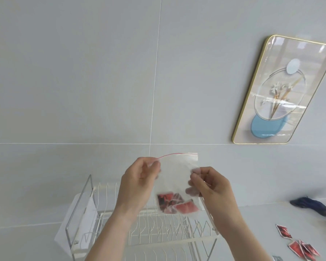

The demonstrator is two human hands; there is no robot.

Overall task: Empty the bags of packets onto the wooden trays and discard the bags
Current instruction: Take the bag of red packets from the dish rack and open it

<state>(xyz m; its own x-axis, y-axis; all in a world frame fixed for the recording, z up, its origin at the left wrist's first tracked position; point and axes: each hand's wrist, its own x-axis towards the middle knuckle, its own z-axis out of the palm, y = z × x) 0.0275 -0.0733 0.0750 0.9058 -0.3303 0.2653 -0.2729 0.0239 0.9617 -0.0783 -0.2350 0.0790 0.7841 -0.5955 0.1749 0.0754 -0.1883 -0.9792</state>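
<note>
I hold a clear zip bag (177, 178) upright at chest height, left hand (137, 183) and right hand (209, 185) pinching opposite sides near its red-lined mouth, probably to open it; red packets (175, 203) sag at the bottom

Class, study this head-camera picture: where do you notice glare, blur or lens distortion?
Head view: glare streaks cross the framed picture; wide-angle distortion tilts that frame and slants the wall's tile lines; the dark cloth at the right edge is smeared; the clear bag held by the left hand and right hand looks hazy, the red packets inside soft.
</note>
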